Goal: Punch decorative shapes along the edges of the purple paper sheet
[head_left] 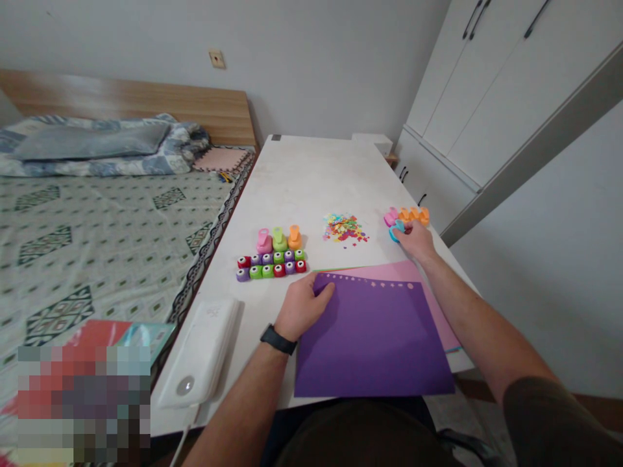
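My left hand point(305, 305), with a black watch on its wrist, grips the upper left corner of a purple sheet of paper point(374, 344), thumb on top. Along the sheet's far edge runs a row of small punched holes. Out to the right, my right hand point(417, 239) is closed on a blue craft punch point(396, 231). A pink punch point(390, 216) and several orange punches point(413, 215) stand right beside it. Under the purple sheet lie a pink sheet point(406, 271) and other coloured sheets, mostly covered.
Colourful paper cutouts point(344, 228) are heaped mid-table. To their left stand three larger punches point(280, 240) and rows of small round punches point(267, 271). A white device point(202, 353) with a cable lies on the table's point(311, 175) left edge, beside a bed point(121, 246).
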The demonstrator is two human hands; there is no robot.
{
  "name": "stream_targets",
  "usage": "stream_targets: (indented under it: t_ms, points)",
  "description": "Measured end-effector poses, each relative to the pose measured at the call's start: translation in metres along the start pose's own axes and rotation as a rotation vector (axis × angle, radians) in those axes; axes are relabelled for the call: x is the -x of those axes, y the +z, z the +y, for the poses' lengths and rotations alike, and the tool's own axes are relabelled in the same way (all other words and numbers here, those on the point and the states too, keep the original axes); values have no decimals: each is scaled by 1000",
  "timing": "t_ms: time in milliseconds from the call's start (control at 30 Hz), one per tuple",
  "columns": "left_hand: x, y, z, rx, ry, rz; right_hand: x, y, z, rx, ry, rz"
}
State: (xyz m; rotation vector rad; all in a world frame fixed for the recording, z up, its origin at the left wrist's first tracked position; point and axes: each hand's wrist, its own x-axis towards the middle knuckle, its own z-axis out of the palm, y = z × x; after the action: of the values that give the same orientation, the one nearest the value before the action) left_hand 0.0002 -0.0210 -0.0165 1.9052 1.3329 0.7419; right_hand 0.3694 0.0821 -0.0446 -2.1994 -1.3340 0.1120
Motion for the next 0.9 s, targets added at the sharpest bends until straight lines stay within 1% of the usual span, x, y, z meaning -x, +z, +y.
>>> stream_targets:
  t_ms: [33, 100, 167, 233, 333, 400, 500, 567, 667, 733, 900]
  points:
    - [0, 0, 0, 3, 0, 0, 2, -1, 0, -5, -5, 11]
    - [0, 0, 0, 16, 3, 2, 10, -3, -2, -15, -33, 72]
    - [0, -1, 1, 26, 10, 9, 20, -8, -5, -28, -89, 135]
    - [1, -2, 2, 27, 14, 21, 32, -15, -9, -48, -151, 130]
    - [1, -2, 3, 22, 1, 41, 49, -31, -14, -118, -203, -9]
    - [1, -2, 3, 21, -10, 55, 58, -43, -15, -174, -196, -118]
    - [0, -1, 2, 33, -16, 78, 65, -61, -13, -164, -212, -270]
    - [-1, -1, 0, 56, -12, 96, 68, -68, -8, -139, -261, -381]
    - [-1, 0, -3, 108, -4, 119, 72, -71, 1, -152, -314, -515]
    - [-1, 1, -5, 139, -14, 129, 74, -70, 7, -159, -319, -546]
    - [-2, 1, -6, 217, -33, 148, 77, -69, 20, -198, -281, -502]
